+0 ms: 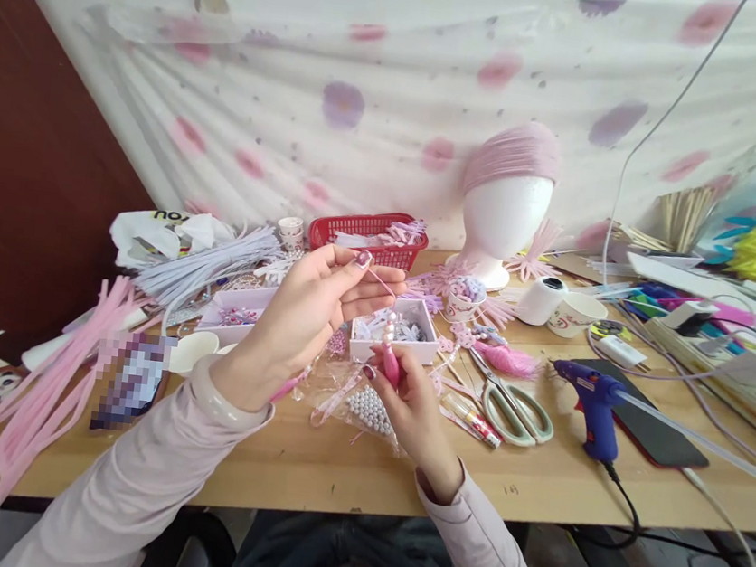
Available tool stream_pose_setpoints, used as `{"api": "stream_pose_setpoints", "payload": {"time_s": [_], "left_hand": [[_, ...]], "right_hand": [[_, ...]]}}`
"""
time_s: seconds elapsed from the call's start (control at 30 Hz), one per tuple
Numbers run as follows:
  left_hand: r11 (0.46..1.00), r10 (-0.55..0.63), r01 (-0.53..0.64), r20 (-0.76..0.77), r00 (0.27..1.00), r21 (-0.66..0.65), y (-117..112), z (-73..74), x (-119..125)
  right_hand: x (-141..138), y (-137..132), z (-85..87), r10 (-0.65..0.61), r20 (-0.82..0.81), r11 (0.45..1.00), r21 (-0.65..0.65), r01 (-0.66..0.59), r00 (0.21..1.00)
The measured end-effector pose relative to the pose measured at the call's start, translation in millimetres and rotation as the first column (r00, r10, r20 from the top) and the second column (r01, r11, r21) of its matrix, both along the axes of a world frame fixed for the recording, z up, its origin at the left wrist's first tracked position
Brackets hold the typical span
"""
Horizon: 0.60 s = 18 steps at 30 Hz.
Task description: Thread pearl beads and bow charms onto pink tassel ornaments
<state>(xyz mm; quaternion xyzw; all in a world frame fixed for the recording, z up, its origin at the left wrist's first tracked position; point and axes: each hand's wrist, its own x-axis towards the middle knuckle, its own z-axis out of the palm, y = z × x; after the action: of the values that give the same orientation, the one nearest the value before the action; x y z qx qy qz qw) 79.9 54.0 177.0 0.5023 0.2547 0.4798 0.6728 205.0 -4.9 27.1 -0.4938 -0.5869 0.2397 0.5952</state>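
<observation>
Above the wooden table (533,483), the left hand (310,312) pinches the top of a thin pink wire (382,281). The right hand (409,405) grips its pink stem (390,367) below. White beads (389,326) sit strung between. Beading seems underway; another bead needs a steady, free wire tip.

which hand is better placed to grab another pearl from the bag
Right, probably: the right hand sits beside the pearl bag, though it pinches a pink stem. The left hand is raised higher, pinching a wire.
</observation>
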Motion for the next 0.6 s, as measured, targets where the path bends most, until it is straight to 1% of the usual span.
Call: {"api": "stream_pose_setpoints", "payload": {"time_s": [0.1,0.3,0.4,0.6], "left_hand": [[1.0,0.007,-0.008,-0.04,0.999,-0.016,5,-2.8,-3],[0.999,0.025,-0.026,-0.061,0.998,-0.02,11,-5.0,-7],[1.0,0.022,-0.023,-0.064,0.998,-0.019,10,-3.2,-7],[0.999,0.024,-0.026,-0.056,0.998,-0.035,13,-2.2,-7]], "right_hand": [[4,-6,-10.2,0.049,0.028,0.997,-0.055,-0.047,0.998],[7,-20,-23.8,0.074,0.085,0.985,-0.159,-0.059,0.994],[7,-21,-24.2,0.072,0.099,0.982,-0.181,-0.053,0.992],[7,-20,-15.0,0.057,0.105,0.985,-0.17,-0.038,0.993]]}}
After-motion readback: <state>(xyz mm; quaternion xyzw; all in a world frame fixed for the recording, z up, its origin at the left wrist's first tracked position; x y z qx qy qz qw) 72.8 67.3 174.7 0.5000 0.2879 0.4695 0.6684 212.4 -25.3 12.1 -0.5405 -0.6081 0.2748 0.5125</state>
